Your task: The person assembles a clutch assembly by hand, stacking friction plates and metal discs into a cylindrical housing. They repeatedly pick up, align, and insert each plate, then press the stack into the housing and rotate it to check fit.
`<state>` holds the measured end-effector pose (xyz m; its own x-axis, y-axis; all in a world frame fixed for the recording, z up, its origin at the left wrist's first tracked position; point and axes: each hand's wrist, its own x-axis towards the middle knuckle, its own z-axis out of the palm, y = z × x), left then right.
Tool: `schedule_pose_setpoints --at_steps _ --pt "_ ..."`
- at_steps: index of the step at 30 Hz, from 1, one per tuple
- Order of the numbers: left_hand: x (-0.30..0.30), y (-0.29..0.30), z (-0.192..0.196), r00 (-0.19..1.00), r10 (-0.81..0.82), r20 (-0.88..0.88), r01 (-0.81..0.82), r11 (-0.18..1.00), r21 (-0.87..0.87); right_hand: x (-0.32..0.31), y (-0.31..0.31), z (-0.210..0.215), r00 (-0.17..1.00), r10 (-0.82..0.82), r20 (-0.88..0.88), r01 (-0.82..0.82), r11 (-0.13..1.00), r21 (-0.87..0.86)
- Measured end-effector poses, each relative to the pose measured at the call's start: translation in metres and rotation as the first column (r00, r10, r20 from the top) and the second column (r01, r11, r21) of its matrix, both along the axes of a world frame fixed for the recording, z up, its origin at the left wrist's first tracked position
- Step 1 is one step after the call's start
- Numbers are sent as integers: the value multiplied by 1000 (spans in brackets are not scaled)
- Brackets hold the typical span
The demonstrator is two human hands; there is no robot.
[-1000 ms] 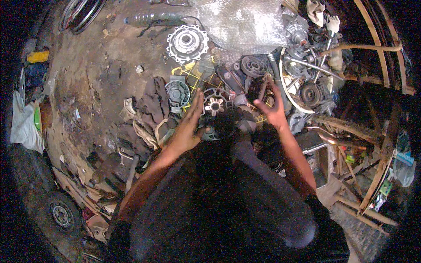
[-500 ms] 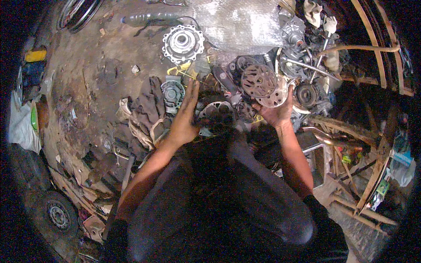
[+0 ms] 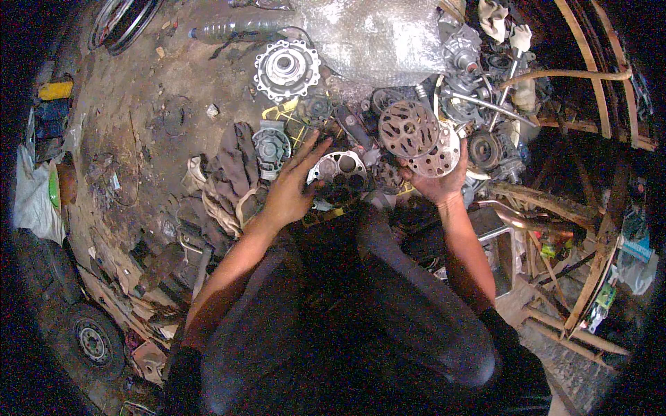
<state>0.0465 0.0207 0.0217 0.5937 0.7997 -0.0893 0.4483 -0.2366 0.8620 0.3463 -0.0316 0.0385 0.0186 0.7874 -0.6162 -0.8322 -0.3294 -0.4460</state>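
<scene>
Since a second ago, right hand has risen from the pile with two round perforated plates and now holds them up clear of it, while left hand has shifted little; item, left hand: fingers spread wide and flat, gripping nothing, fingertips resting at the left edge of the round metal housing with dark holes, which lies flat on the ground just ahead of the knees, directly to that hand's right and nearer to it than to the other; item, right hand: closed from below on the paler perforated disc, held tilted, with the darker spoked disc overlapping it up and to the left, whether also gripped cannot be told; item, bundle of grey-brown rags just left of the left hand; item, small grey toothed part beyond the left fingertips; item, yellow flat fragments further out; item, large pale hub with a ring of lugs well beyond; item, sheet of bubble wrap at the far edge, top centre; item, clear plastic bottle lying on its side, long axis left to right, top left; item, yellow block and green-rimmed container far left; item, small wheel at lower left.
</scene>
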Motion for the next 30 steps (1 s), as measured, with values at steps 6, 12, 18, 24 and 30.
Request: schedule_pose_setpoints --at_steps 6,12,18,24,30 --pt "1 -6 2 998 10 -54 -9 1000 25 3 -4 -4 999 16 -30 -16 1000 0" --pt "0 0 -6 999 42 14 -41 998 -37 0 -4 -4 999 35 -34 -35 999 8" --pt "1 3 -11 998 65 9 -65 997 -49 -1 -4 -5 999 21 -26 -22 999 -35" --pt "0 4 -14 994 97 -57 -100 992 -70 18 -16 -35 945 136 297 -102 987 -127" --pt "0 6 -13 996 90 -2 -90 994 -62 28 -19 -60 -128 328 936 -632 700 -332"
